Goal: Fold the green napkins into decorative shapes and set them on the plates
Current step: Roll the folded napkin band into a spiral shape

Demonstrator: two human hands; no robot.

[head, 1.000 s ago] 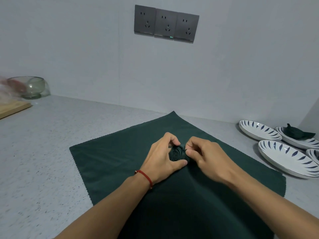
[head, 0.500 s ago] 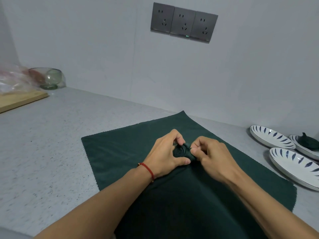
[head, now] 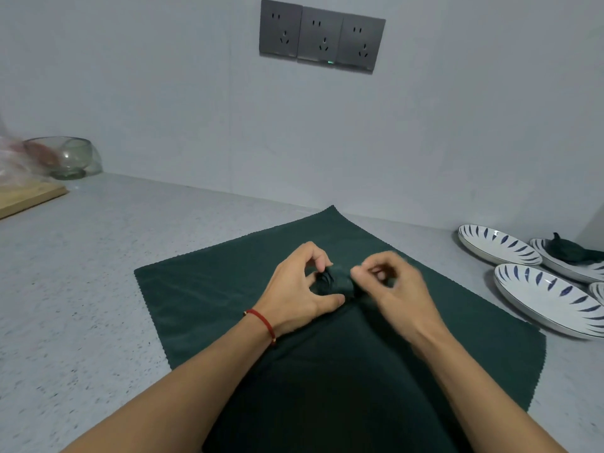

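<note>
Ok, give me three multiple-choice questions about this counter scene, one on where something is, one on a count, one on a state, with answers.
1. Where does the glass bowl stand?
A. far left, by the wall
B. on a plate
C. on the napkin

2. How many sockets are on the wall?
A. one
B. three
C. five

3. What state is the middle of the napkin in?
A. flat
B. twisted into a small coil
C. cut open

Answers:
1. A, the bowl sits at the far left of the counter, next to the wooden board.
2. B, three grey sockets sit side by side.
3. B, a tight coil rises between the left hand and the right hand, which grip it, while the rest lies spread out.
</note>
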